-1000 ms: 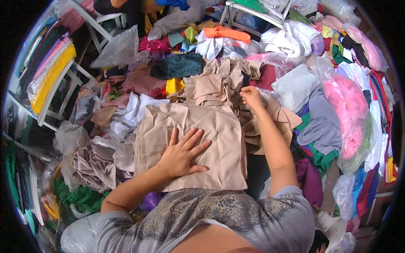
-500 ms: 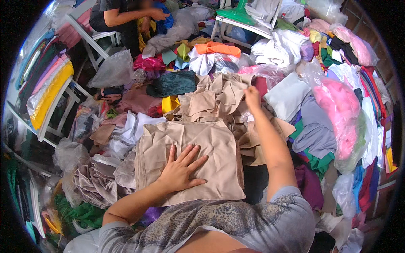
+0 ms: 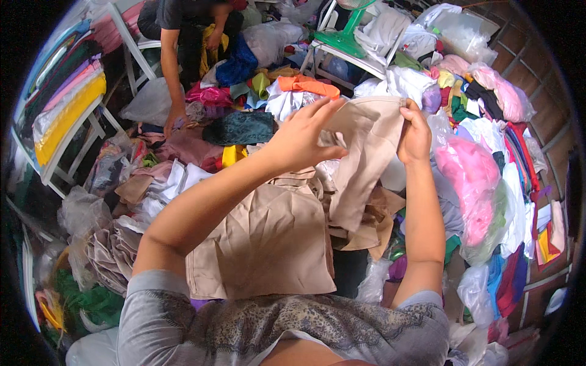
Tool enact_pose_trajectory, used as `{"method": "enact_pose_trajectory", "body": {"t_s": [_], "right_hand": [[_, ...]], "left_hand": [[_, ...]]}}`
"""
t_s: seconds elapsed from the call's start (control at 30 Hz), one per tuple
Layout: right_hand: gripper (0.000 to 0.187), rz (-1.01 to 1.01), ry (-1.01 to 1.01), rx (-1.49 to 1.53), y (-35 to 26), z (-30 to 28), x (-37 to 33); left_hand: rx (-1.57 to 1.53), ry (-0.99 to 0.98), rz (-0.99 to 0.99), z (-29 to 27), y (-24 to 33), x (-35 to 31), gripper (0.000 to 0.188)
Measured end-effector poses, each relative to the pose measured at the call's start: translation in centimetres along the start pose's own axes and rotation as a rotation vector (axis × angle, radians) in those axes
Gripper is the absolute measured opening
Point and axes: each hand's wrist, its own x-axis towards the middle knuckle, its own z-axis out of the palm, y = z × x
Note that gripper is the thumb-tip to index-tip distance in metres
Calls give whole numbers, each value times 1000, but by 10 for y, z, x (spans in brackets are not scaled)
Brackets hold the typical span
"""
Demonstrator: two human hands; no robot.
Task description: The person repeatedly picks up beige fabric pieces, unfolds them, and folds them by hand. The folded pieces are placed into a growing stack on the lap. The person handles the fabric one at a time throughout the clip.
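Observation:
A beige cloth [image 3: 369,165] hangs raised in front of me. Its upper right corner is pinched between the thumb and fingers of my right hand [image 3: 416,135]. At its left side is my left hand [image 3: 305,137], fingers spread and thumb apart, gripping nothing; whether it touches the cloth I cannot tell. Below my arms a flat stack of beige cloths [image 3: 262,244] lies across my lap, partly covered by my left forearm. More crumpled beige cloths [image 3: 372,222] lie beyond the stack, under the hanging one.
Heaps of coloured fabric surround me. Bagged pink cloth [image 3: 470,189] lies at right. Folded fabrics [image 3: 70,116] fill a white chair at left. A green fan [image 3: 345,39] stands on a white chair at the back. Another person's hand [image 3: 177,116] reaches into the heap at far left.
My left hand has left the stack and come up beside the cloth. My right hand has lifted a beige cloth off the crumpled pile. The other person's arm now reaches down.

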Motion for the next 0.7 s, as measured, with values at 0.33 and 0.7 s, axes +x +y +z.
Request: {"method": "enact_pose_trajectory", "body": {"t_s": [0.33,0.7], "right_hand": [[27,15,132,-36,-65,-4,-12],[24,28,220,49,-39,-22,7]], "left_hand": [[-580,-382,-516,11,-86,-10,20],[-859,-209,-609,-125,-109,0,19]]}}
